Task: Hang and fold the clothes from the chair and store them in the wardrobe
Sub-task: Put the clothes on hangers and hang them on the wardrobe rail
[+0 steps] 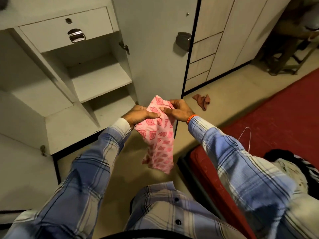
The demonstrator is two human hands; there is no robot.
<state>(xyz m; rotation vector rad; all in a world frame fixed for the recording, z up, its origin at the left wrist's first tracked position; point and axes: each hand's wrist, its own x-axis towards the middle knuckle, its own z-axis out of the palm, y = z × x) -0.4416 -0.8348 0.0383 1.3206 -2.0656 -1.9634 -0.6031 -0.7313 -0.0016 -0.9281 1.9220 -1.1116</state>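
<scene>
Two hands, left (138,114) and right (179,109), share one pink cloth (158,135). One brown rag (202,100) lies on the floor. One wire hanger (245,133) rests on the bed.

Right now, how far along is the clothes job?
Done: nothing stored; the wardrobe shelves show bare. In hand: left hand and right hand grip a pink patterned cloth. Left: wire hanger and clothes pile on the red mattress.

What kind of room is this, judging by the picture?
Probably a bedroom: an open wardrobe with bare shelves, a red mattress bearing a wire hanger, and clothes heaped at the right.
</scene>
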